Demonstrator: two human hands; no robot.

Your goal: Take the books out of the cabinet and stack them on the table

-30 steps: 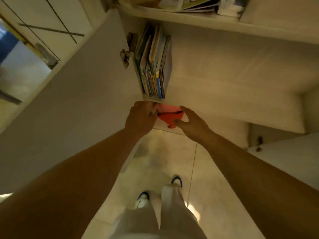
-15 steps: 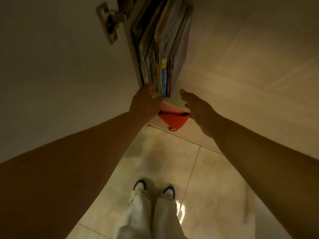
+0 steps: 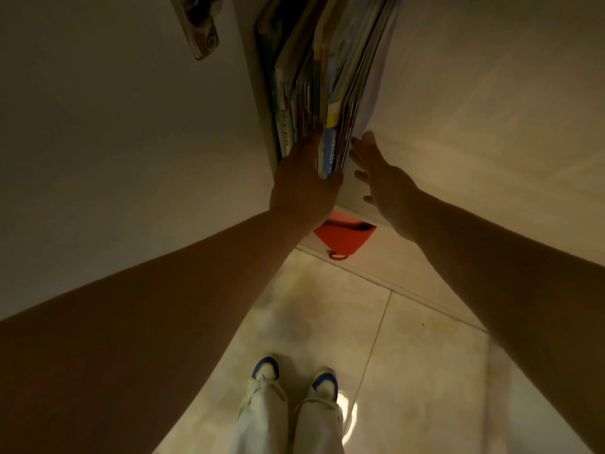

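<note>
In the head view, the books (image 3: 327,103) stand upright in the cabinet (image 3: 474,93). The left hand (image 3: 302,185) lies on their spines, the right hand (image 3: 381,178) spread beside them, neither gripping. Better to squeeze the bundle from both sides before pulling.

One view only, head-worn wide-angle, so nothing is shared with a second camera. It looks forward and steeply down from the person's head. The lens sits very close to the cabinet: the row of upright books (image 3: 327,93) fills the top centre and runs out of frame, with a door hinge (image 3: 199,27) cut off at the top edge. Both forearms stretch away from the bottom corners toward the middle, left hand (image 3: 302,188) and right hand (image 3: 386,185) meeting at the book spines. Straight below, the tiled floor (image 3: 409,355) and the person's shoes (image 3: 265,370) show. Edges bend with wide-angle distortion.
</note>
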